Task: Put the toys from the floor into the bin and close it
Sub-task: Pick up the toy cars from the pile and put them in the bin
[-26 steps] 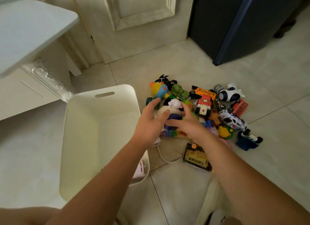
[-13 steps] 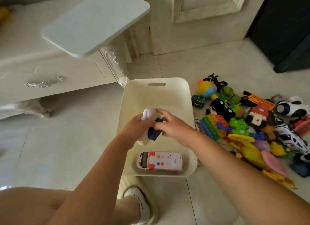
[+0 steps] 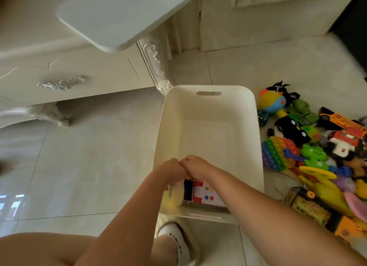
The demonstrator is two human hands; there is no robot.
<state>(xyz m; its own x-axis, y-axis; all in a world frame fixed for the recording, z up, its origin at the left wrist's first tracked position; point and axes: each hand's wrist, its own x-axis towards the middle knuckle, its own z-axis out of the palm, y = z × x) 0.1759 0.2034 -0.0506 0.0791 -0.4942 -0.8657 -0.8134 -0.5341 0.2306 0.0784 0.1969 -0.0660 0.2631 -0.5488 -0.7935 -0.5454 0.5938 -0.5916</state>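
The cream plastic bin [image 3: 208,109] stands open on the floor in front of me. My left hand [image 3: 168,171] and my right hand [image 3: 195,167] are side by side low inside its near end, fingers curled down over a white and dark-blue soft toy [image 3: 183,190]. The toy lies against a white toy bus [image 3: 207,194] with coloured dots on the bin's bottom. My fingertips are hidden. A pile of toys lies on the tiles right of the bin, among them a rainbow pop-it [image 3: 278,154], a green frog [image 3: 313,156] and a yellow and blue bird [image 3: 270,103].
A flat white panel [image 3: 119,13] juts out over an ornate white cabinet [image 3: 79,75] at the upper left. My foot in a white sock [image 3: 176,240] is just in front of the bin. Pale floor tiles [image 3: 89,156] stretch to the left.
Both hands carried the soft toy from the pile into the bin and lowered it to the near end beside the white bus. My view swung left and closer.
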